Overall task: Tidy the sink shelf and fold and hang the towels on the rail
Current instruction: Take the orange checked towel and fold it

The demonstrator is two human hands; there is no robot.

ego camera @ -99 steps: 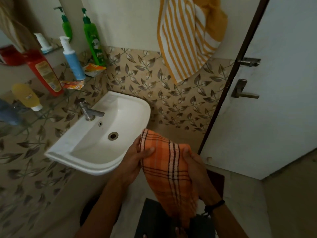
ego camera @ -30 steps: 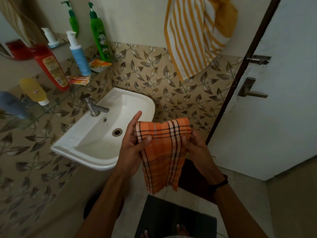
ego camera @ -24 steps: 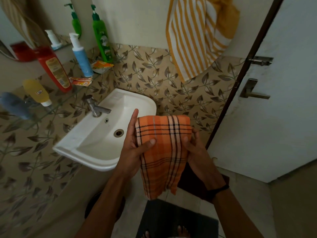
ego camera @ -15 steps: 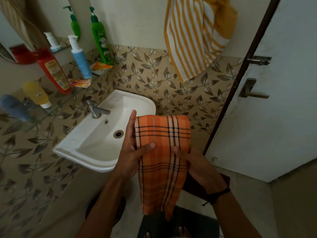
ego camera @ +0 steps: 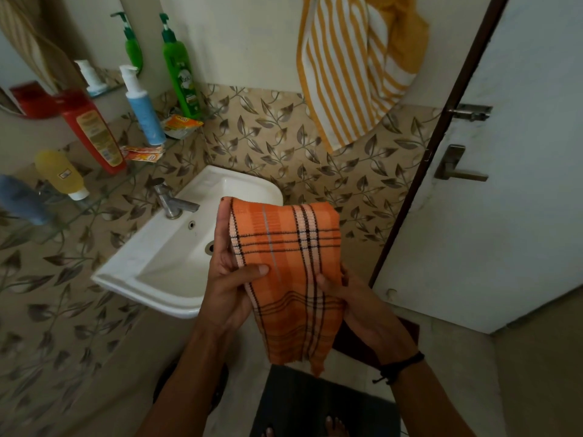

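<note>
Orange towel: folded over, held up in front of the sink, lower end hanging free
Left hand: fingers straight behind the left edge, thumb pressing the front, pinching it
Right hand: thumb in front, fingers behind, pinching the right edge
Striped towel: hanging on the wall
Shelf: bottles, sachets

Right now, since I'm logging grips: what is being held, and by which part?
The orange checked towel, by both side edges: left hand pinches its left edge, right hand its right edge.
</note>
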